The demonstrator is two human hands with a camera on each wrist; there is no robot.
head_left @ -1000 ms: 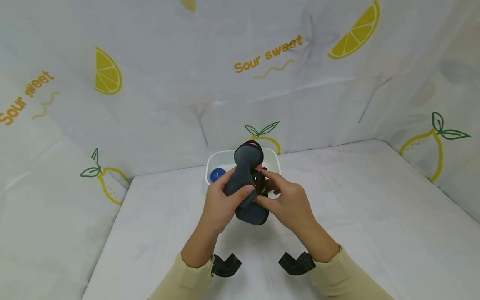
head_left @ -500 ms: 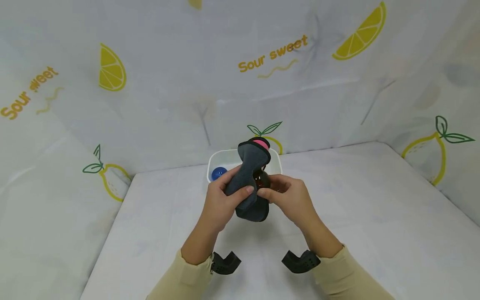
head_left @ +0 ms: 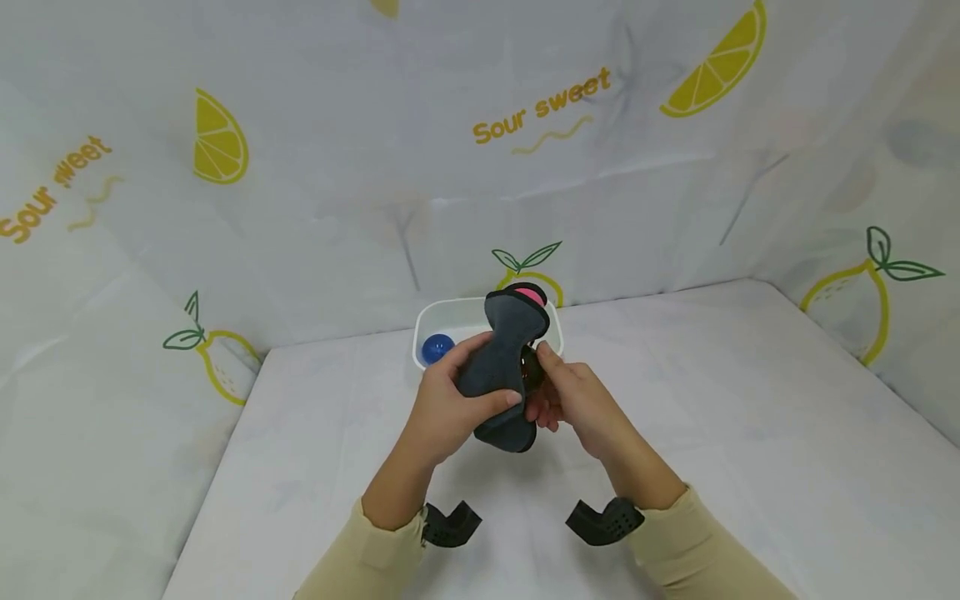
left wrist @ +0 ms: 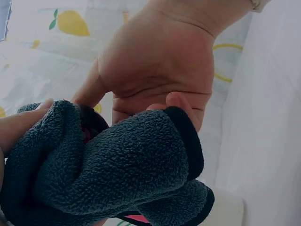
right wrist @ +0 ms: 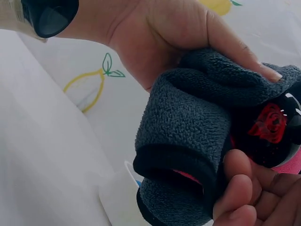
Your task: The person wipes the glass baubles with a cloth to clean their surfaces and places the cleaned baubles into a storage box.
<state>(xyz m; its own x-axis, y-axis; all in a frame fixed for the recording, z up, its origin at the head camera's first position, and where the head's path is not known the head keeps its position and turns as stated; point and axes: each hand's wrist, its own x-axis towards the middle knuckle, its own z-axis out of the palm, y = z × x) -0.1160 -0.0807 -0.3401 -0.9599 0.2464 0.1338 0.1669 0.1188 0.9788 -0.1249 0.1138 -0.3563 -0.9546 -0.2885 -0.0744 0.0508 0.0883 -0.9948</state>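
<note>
My left hand [head_left: 448, 410] grips a dark grey fleece piece [head_left: 501, 367] around its middle, holding it upright above the table. It has black trim and a pink lining [head_left: 529, 294]. My right hand [head_left: 576, 402] is pressed against its right side, pinching a dark round object [head_left: 532, 372] partly tucked into the fleece. In the right wrist view that object [right wrist: 270, 125] is black with a red pattern, wrapped by the fleece [right wrist: 188, 122], and my right fingers [right wrist: 237, 188] curl at its black-trimmed edge. The left wrist view shows the fleece [left wrist: 122, 169] close up before the right hand [left wrist: 160, 70].
A white tub [head_left: 442, 315] stands behind my hands at the back of the white table [head_left: 750, 433], with a blue ball [head_left: 437, 348] in it. Lemon-print cloth walls [head_left: 300, 208] close in the back and both sides. Black wrist mounts [head_left: 450, 527] sit below my forearms.
My right hand has closed in on the fleece, and the dark round object now sits deeper inside it. The fleece top has shifted slightly right.
</note>
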